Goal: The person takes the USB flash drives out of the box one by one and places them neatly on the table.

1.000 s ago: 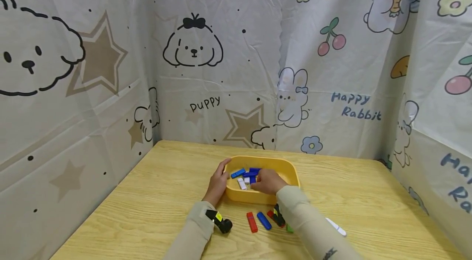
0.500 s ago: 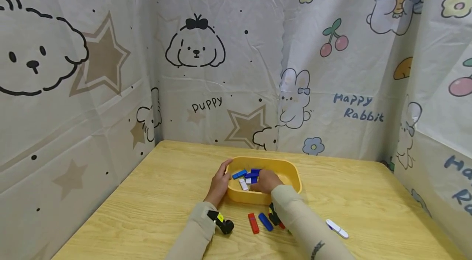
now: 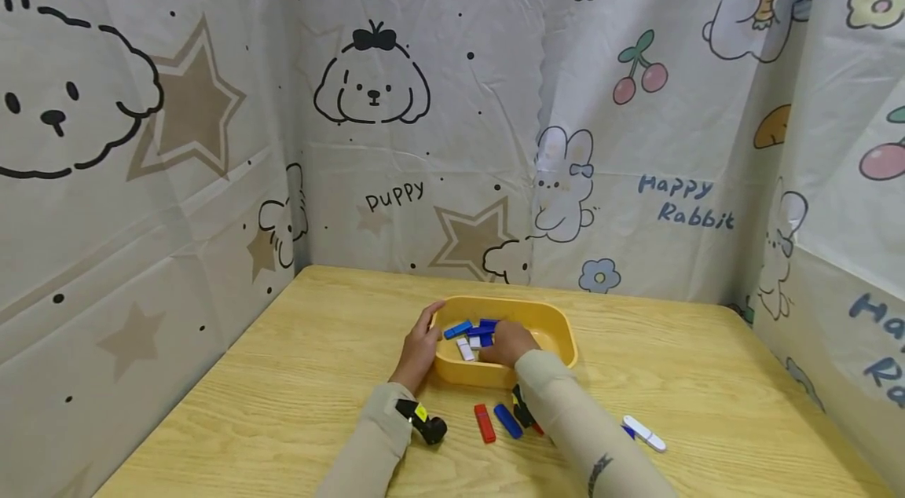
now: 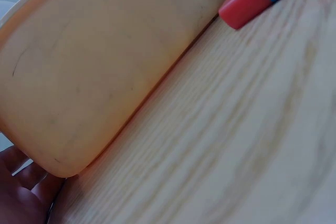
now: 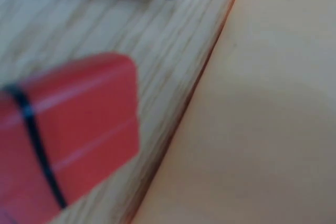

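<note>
A yellow plastic bin (image 3: pixel 467 377) stands on the wooden table, holding several small sticks that look like USB flash drives. My left hand (image 3: pixel 419 349) grips its left end, with the thumb at the rim and the fingers along the outside; in the left wrist view, fingers (image 4: pixel 31 182) show at the bin's corner. My right hand (image 3: pixel 511 344) reaches over the near wall, its fingertips low among the sticks. Beside it lie a light blue stick (image 3: pixel 458 329), a white stick (image 3: pixel 464 349) and dark blue sticks (image 3: pixel 481 331). I cannot tell whether the right fingers pinch one.
In front of the bin lie a red stick (image 3: pixel 484 423) and a blue stick (image 3: pixel 507 421). Another red stick (image 5: pixel 89 135) is close in the right wrist view. A white stick (image 3: pixel 644 433) rests right of the right sleeve. Patterned curtains (image 3: pixel 424 129) surround the table.
My right hand stays in the bin while its forearm has shifted slightly left, uncovering more of the white stick at right and a blue tip beside it. The left hand keeps its place.
</note>
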`<state>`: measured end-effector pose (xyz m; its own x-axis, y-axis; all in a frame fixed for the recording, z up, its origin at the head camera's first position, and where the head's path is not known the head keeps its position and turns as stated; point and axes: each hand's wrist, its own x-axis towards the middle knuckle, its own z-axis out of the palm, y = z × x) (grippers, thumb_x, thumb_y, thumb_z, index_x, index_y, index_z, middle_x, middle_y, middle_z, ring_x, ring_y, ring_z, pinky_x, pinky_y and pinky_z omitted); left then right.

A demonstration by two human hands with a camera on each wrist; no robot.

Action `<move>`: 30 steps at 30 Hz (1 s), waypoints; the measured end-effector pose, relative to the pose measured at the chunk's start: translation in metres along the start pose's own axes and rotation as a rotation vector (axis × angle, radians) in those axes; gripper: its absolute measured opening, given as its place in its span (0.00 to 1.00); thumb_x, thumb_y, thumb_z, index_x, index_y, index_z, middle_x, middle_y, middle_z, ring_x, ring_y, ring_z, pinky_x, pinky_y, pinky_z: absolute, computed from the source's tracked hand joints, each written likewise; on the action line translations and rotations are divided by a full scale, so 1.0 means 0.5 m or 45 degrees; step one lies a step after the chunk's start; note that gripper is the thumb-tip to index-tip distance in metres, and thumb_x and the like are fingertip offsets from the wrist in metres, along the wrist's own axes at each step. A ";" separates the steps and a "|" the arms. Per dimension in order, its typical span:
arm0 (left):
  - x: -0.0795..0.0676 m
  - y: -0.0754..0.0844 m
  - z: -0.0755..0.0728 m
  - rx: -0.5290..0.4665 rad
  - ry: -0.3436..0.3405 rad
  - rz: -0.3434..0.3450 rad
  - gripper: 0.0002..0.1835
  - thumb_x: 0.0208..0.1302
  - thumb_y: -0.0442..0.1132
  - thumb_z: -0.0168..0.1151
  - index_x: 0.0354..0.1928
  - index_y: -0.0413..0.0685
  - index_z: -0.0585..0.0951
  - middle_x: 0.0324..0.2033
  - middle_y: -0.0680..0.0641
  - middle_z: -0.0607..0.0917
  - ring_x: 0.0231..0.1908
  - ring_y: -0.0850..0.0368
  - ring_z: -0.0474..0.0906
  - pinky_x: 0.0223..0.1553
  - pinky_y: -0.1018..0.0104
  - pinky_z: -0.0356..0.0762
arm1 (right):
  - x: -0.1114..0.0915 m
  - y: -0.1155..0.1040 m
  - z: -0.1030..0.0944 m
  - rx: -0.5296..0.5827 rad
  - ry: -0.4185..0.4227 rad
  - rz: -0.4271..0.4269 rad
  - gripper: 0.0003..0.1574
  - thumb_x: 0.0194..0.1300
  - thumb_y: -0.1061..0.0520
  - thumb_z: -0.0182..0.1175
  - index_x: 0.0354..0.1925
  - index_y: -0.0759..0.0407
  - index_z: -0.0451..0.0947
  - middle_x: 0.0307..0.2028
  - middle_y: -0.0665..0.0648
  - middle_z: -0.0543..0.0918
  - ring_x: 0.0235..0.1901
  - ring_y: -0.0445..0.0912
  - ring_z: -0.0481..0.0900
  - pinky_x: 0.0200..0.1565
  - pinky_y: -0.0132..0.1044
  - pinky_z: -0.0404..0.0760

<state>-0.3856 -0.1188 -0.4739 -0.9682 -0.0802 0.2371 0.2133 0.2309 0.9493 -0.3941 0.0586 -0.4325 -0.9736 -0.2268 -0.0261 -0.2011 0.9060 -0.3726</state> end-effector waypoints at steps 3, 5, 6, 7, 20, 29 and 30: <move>0.001 -0.002 0.000 0.009 0.005 0.005 0.29 0.61 0.33 0.44 0.67 0.54 0.69 0.69 0.44 0.66 0.70 0.43 0.57 0.67 0.44 0.55 | 0.000 0.002 0.001 0.000 0.026 -0.020 0.30 0.52 0.49 0.69 0.11 0.53 0.58 0.12 0.46 0.52 0.12 0.40 0.53 0.16 0.32 0.52; 0.002 -0.005 0.000 0.018 0.011 0.014 0.30 0.60 0.32 0.45 0.67 0.53 0.70 0.68 0.43 0.67 0.69 0.43 0.58 0.66 0.44 0.56 | 0.001 0.004 0.002 -0.002 0.039 -0.028 0.30 0.51 0.50 0.69 0.10 0.53 0.58 0.11 0.45 0.51 0.12 0.40 0.53 0.16 0.32 0.53; 0.003 -0.005 0.000 0.023 0.015 0.015 0.30 0.59 0.32 0.45 0.67 0.53 0.70 0.68 0.43 0.67 0.69 0.43 0.58 0.66 0.44 0.57 | 0.001 0.005 0.002 -0.006 0.042 -0.030 0.30 0.51 0.50 0.69 0.11 0.53 0.58 0.12 0.45 0.52 0.12 0.40 0.54 0.17 0.32 0.54; 0.003 -0.006 0.000 0.025 0.017 0.015 0.30 0.59 0.32 0.45 0.67 0.53 0.70 0.68 0.43 0.68 0.69 0.43 0.58 0.66 0.44 0.57 | 0.001 0.005 0.002 -0.003 0.041 -0.028 0.30 0.51 0.49 0.69 0.11 0.53 0.59 0.12 0.46 0.52 0.12 0.40 0.55 0.17 0.33 0.54; -0.001 0.001 0.000 0.031 0.012 0.003 0.30 0.61 0.33 0.45 0.67 0.55 0.69 0.68 0.45 0.68 0.69 0.45 0.59 0.66 0.45 0.58 | 0.001 0.006 0.002 0.022 0.048 -0.003 0.30 0.53 0.49 0.67 0.10 0.53 0.59 0.10 0.46 0.52 0.11 0.40 0.53 0.15 0.32 0.53; -0.002 0.002 -0.001 0.027 0.005 -0.004 0.29 0.62 0.33 0.45 0.67 0.55 0.69 0.68 0.45 0.67 0.69 0.45 0.59 0.65 0.45 0.58 | -0.006 0.003 -0.004 0.041 0.099 0.012 0.24 0.54 0.49 0.66 0.12 0.54 0.65 0.11 0.47 0.58 0.12 0.42 0.60 0.17 0.34 0.57; -0.002 0.002 -0.001 0.034 0.004 0.001 0.29 0.62 0.33 0.45 0.67 0.54 0.69 0.68 0.45 0.68 0.69 0.44 0.59 0.65 0.44 0.58 | -0.006 0.002 -0.005 0.040 0.103 0.015 0.24 0.54 0.49 0.65 0.12 0.54 0.66 0.11 0.48 0.59 0.12 0.43 0.60 0.17 0.34 0.57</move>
<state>-0.3844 -0.1192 -0.4731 -0.9676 -0.0830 0.2383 0.2104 0.2564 0.9434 -0.3918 0.0614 -0.4304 -0.9816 -0.1858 0.0441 -0.1877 0.8963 -0.4017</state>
